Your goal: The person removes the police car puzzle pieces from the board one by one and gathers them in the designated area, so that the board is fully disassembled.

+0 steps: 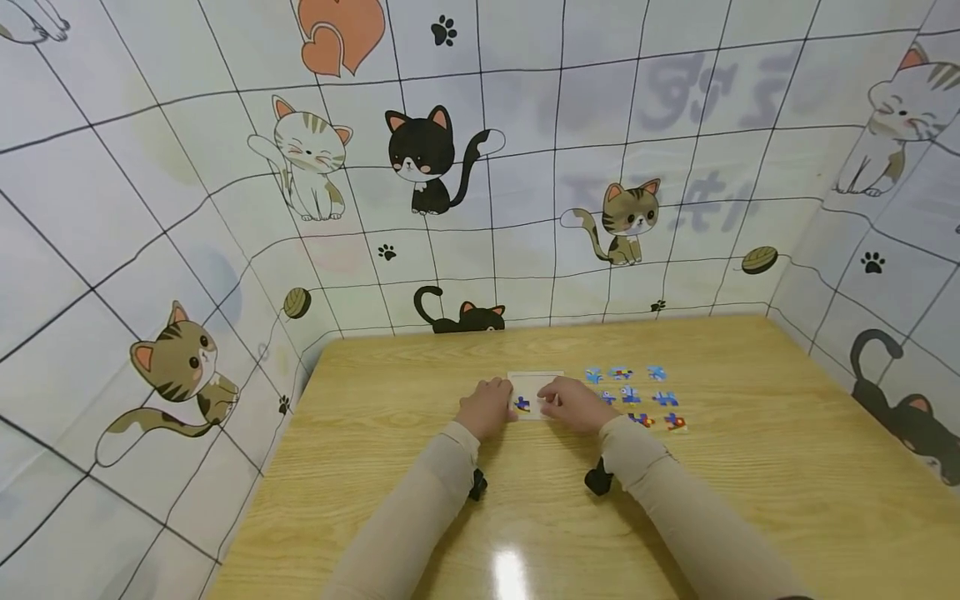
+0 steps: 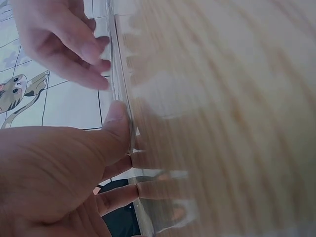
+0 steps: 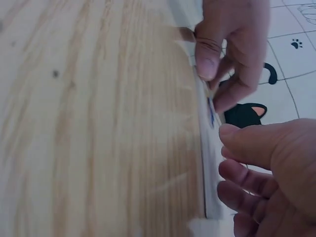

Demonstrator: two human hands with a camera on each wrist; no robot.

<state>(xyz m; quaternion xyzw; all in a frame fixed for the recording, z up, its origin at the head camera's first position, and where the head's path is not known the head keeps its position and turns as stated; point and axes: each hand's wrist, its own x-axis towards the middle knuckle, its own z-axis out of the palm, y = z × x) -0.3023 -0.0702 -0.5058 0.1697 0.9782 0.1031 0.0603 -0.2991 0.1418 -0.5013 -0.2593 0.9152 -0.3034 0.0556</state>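
A white puzzle tray (image 1: 534, 413) lies flat on the table, with one blue, yellow and red jigsaw piece (image 1: 522, 405) in its lower left part. At the tray's left edge, my left hand (image 1: 487, 408) holds the near corner, thumb (image 2: 117, 123) against the rim and other fingertips down beside it. Over the tray's right side hovers my right hand (image 1: 576, 405), fingers loosely bent and a little apart. No piece shows between its fingertips (image 3: 228, 132). Seen edge-on in the right wrist view, the tray (image 3: 212, 173) runs between both hands.
Several loose jigsaw pieces (image 1: 665, 398) are spread in rough rows right of the tray, partly behind my right hand. The wooden table (image 1: 390, 392) meets a cloth wall (image 1: 525, 250) with printed cats at its back edge.
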